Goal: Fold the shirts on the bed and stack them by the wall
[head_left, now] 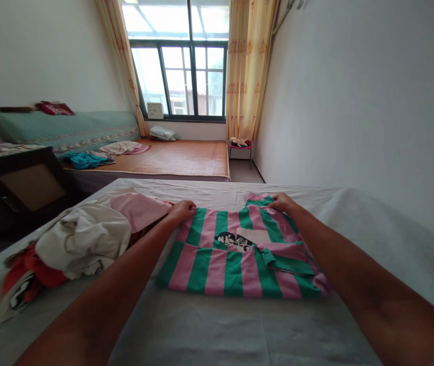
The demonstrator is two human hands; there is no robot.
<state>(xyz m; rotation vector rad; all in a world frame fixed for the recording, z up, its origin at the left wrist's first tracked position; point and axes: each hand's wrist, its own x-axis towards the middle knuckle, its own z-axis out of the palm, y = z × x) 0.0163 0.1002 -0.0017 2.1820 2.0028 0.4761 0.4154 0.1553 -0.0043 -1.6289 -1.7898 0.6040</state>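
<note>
Pink and green striped shirt [236,254] lying flat on a white sheet [220,325], left hand [182,209] gripping its far left corner, right hand [282,203] gripping its far right edge, heap of clothes [75,244] just left, mat-covered bed [179,157] and window [181,61] far beyond.

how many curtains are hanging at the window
2. One curtain hangs at the left side of the window, the other curtain at its right side, next to the wall. Their tops are cut off by the frame.

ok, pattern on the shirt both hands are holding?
Wide pink and green stripes on the shirt, with a small black-and-white print near its middle; seen in the head view.
</note>
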